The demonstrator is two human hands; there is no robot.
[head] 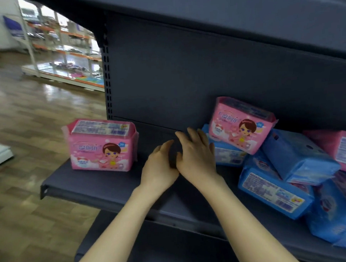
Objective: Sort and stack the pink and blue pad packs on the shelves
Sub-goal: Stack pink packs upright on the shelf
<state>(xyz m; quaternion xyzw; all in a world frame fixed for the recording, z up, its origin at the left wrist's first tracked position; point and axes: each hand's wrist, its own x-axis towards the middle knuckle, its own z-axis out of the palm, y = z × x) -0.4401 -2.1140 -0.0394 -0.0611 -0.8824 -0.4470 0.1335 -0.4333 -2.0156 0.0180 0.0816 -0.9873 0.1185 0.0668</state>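
Together, a person's left hand (160,165) and right hand (195,155) reach over the middle of a dark grey metal shelf (90,185), wrists nearly touching, fingers loosely extended and holding nothing. Whether the palms rest on the board cannot be told.

Toward the shelf's left end, well apart from the left hand, one pink pad pack (101,146) stands upright, its printed face to the front edge. Just beside the right hand's fingers, a second pink pack (241,125) leans tilted against the back panel (165,81), on top of a blue pad pack (227,156). Further toward the right end, more blue packs (271,193) lie jumbled at angles, with another pink pack (345,150) at the far right.

Beyond the shelf's left end, a glossy wood-pattern floor (27,118) runs to a white rack with orange-edged tiers (63,46).
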